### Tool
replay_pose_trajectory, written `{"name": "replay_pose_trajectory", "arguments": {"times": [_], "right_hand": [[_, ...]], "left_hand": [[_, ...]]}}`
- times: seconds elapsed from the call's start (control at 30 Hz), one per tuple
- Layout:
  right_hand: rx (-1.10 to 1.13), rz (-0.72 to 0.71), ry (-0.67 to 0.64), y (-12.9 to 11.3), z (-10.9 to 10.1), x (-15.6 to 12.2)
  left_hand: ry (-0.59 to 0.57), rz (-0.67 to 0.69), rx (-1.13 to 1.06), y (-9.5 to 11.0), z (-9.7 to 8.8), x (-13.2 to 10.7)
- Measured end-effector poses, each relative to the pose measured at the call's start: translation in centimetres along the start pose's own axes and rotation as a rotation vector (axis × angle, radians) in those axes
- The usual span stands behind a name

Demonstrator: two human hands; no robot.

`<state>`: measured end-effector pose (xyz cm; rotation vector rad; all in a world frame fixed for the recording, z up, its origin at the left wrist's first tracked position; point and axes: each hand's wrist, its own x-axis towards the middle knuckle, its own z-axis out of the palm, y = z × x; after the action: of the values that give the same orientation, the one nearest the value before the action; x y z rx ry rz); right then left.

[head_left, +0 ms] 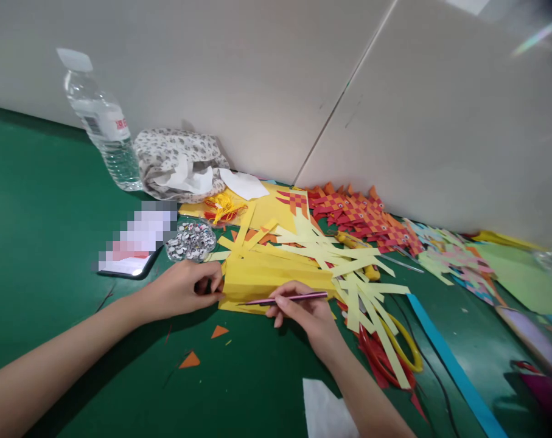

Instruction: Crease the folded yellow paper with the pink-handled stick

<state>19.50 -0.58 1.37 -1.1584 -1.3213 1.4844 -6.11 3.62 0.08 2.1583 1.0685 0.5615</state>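
A creased sheet of yellow paper (266,277) lies on the green table in front of me. My left hand (187,291) pinches its left edge between thumb and fingertip. In my right hand (300,307) is a slim pink and dark pencil (298,297), held nearly level, its tip pointing left over the lower part of the sheet. Whether the tip touches the paper I cannot tell. Pale yellow paper strips (349,264) are heaped just right of the sheet, partly over its edge.
Behind stand a water bottle (100,125) and a patterned tissue pack (179,161). A phone (136,243) and a bag of googly eyes (191,240) lie left. Woven red-orange paper fish (358,213) pile against the wall. Scissors (410,347) and a blue strip (453,362) lie right.
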Motion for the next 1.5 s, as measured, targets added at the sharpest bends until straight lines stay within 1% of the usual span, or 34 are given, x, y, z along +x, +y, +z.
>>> {"name": "replay_pose_trajectory", "arguments": {"times": [0.13, 0.23, 0.37, 0.83, 1.07, 1.27, 1.5], "right_hand": [[0.025, 0.010, -0.015, 0.1, 0.0, 0.1], [0.037, 0.001, -0.003, 0.2, 0.2, 0.3], [-0.004, 0.026, 0.014, 0.4, 0.6, 0.4], [-0.084, 0.094, -0.006, -0.5, 1.4, 0.4], [-0.059, 0.080, 0.067, -0.2, 1.4, 0.4], [-0.049, 0.013, 0.138, 0.2, 1.1, 0.3], [-0.014, -0.027, 0.210, 0.4, 0.6, 0.2]], "left_hand": [[-0.013, -0.041, -0.078, 0.0, -0.1, 0.0], [-0.022, -0.056, -0.106, -0.1, -0.1, 0.0], [-0.036, -0.071, -0.124, -0.2, -0.1, -0.1], [-0.042, -0.051, -0.135, -0.9, -0.1, 0.0], [-0.039, -0.057, -0.144, -0.6, -0.2, 0.0], [-0.037, -0.071, -0.145, -0.5, -0.2, 0.0], [-0.030, -0.072, -0.128, -0.5, -0.1, -0.1]]}}
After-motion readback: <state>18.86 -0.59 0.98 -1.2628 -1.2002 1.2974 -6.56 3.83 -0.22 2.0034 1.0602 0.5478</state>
